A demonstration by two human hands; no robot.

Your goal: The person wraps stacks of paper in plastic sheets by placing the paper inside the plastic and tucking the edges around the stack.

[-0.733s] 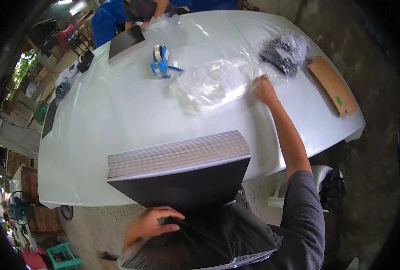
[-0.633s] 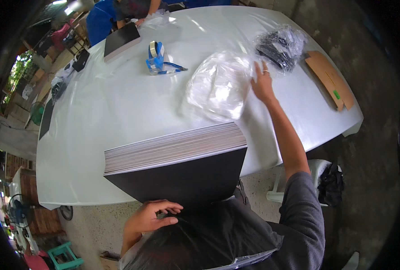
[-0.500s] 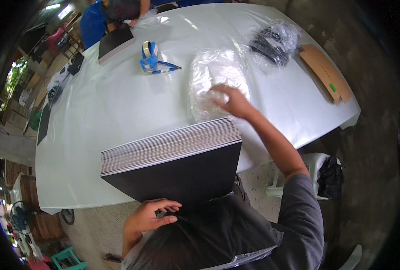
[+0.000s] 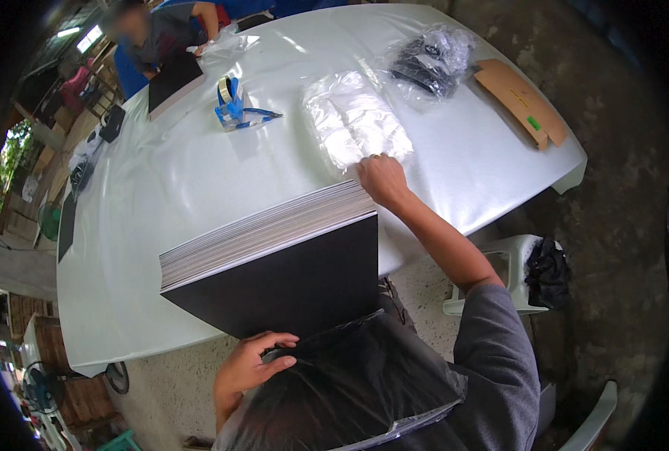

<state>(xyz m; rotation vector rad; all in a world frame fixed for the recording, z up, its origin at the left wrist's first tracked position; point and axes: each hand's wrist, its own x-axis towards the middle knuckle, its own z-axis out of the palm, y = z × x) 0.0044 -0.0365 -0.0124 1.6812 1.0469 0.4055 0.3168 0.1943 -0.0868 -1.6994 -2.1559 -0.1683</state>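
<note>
Left hand (image 4: 259, 364), seven o'clock: spread, likely steadying black-faced, pale-edged rectangular paper-like stack (image 4: 278, 267). Right hand (image 4: 383, 180), one o'clock: curled at clear plastic film (image 4: 351, 120); cannot tell whether pinching.

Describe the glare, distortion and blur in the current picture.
Head view: bright glare whitens the plastic by the right hand; head view: fisheye distortion bows the table's edges, and the picture's corners go black; head view: the co-worker's head is blurred, while the stack's layered edges look fairly sharp.
</note>
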